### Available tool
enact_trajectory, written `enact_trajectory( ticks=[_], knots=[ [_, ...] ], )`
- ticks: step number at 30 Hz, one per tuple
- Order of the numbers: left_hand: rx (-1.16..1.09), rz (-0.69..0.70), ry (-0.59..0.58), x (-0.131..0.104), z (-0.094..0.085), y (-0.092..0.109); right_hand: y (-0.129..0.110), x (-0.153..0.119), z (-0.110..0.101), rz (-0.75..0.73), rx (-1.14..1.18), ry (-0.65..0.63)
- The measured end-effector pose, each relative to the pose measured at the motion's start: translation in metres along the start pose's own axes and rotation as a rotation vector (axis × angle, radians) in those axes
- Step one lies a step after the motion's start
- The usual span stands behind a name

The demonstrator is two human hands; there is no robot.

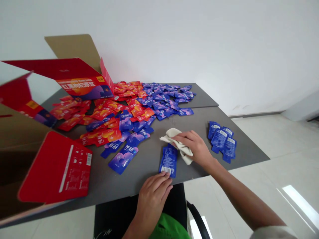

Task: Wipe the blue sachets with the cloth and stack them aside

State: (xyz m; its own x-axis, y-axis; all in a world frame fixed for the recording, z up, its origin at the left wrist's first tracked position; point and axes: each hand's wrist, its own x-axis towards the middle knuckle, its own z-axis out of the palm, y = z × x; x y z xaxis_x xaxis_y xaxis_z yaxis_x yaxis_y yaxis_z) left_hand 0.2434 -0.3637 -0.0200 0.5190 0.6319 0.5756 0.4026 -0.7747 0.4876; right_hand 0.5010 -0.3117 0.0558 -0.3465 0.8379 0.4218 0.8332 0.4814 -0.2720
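A blue pouch [168, 160] lies back side up near the table's front edge, its barcode end towards me. My left hand [155, 189] has its fingertips on that barcode end, holding it against the edge. My right hand [195, 146] is closed round a folded cream cloth [183, 151], which lies over the pouch's spout end and hides it. To the right, several blue pouches [222, 139] lie back side up in a small overlapping group. Left of my hands, more blue pouches [124, 158] lie front side up.
Red pouches [107, 109] and blue-purple pouches [159, 96] are heaped across the back of the grey table [199, 122]. An open red carton [84, 86] stands behind them at the left. Nearer, another open carton [67, 169] spreads its flaps. A white wall rises behind the table.
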Motion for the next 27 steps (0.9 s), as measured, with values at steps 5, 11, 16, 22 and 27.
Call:
enact_trajectory(
  ticks=[5,11,16,22,27],
  knots=[
    [0.011,-0.051,-0.017,0.0,-0.002,0.001,-0.05,-0.026,0.02,-0.221,0.116,-0.185],
    [-0.01,-0.018,-0.024,0.0,-0.002,-0.001,0.01,0.007,0.033,-0.079,0.062,-0.14],
    [-0.007,-0.03,0.0,-0.001,-0.001,0.0,0.014,0.019,0.005,-0.033,0.001,0.055],
    [0.003,-0.058,-0.036,0.001,-0.004,0.002,-0.053,-0.025,0.013,-0.229,0.141,-0.14],
    [-0.007,-0.031,-0.041,0.002,-0.004,0.001,-0.014,-0.015,0.038,-0.109,0.16,-0.133]
  ],
)
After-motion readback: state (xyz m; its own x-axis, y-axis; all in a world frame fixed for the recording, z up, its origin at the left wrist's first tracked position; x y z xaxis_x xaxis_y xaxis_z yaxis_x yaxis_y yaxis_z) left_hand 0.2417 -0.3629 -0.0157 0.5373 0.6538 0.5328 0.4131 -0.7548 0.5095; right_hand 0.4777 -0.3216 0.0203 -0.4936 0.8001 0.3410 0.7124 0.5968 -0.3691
